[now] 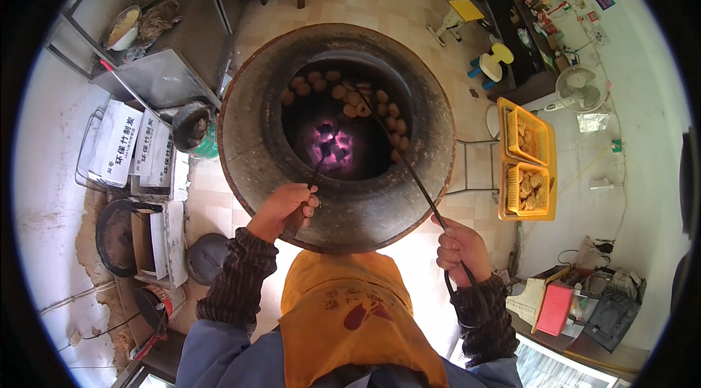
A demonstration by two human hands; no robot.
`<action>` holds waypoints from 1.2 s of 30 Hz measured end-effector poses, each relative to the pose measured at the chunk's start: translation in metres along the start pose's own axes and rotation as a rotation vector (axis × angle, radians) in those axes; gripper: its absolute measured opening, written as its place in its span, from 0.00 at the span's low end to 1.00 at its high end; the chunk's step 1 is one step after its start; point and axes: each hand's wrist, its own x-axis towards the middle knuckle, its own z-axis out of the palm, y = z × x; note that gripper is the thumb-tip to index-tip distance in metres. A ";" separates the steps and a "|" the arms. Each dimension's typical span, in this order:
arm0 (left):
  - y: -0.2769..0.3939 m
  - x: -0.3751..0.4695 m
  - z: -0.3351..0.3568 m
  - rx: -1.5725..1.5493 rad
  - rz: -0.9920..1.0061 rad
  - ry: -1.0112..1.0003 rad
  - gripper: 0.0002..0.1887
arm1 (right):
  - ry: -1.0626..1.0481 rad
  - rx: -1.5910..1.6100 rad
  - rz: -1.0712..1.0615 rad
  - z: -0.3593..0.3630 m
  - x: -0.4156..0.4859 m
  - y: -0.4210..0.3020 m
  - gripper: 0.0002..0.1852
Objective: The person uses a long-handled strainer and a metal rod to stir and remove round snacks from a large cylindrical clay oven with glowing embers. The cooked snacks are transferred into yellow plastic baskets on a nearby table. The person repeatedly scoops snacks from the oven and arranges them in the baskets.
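Before me stands a round clay oven (263, 130) with a wide rim and glowing charcoal (332, 146) at the bottom. Small round flatbreads (390, 123) cling to its inner wall at the far and right sides. My left hand (287, 208), over the near left rim, is closed around a thin dark tool whose end reaches towards the coals. At the near right, my right hand (461, 250) grips the handles of long metal tongs (419, 182). The tongs slant into the oven, their far end by a cluster of breads at the far wall; whether they hold one cannot be told.
On the right, two yellow baskets (509, 185) of baked breads sit on orange trays (503, 158). A green bucket (207, 142) and white cartons (116, 141) stand left. A metal counter (189, 67) is at the upper left, a fan (580, 87) at the right wall, a round lid (208, 258) lower left.
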 end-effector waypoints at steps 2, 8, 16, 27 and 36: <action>-0.001 -0.009 0.002 -0.006 -0.024 0.016 0.11 | 0.023 -0.012 -0.006 0.000 -0.017 0.003 0.18; -0.001 -0.045 0.016 0.010 0.014 0.013 0.14 | 0.008 -0.012 -0.009 -0.017 -0.073 0.008 0.21; -0.010 -0.103 0.043 0.085 0.054 0.048 0.21 | 0.012 -0.056 -0.039 -0.058 -0.134 0.010 0.24; -0.086 -0.227 0.142 0.173 0.185 0.248 0.27 | -0.114 -0.075 -0.071 -0.190 -0.218 0.008 0.27; -0.167 -0.291 0.239 0.121 0.286 0.217 0.29 | -0.336 0.041 -0.178 -0.331 -0.266 0.023 0.29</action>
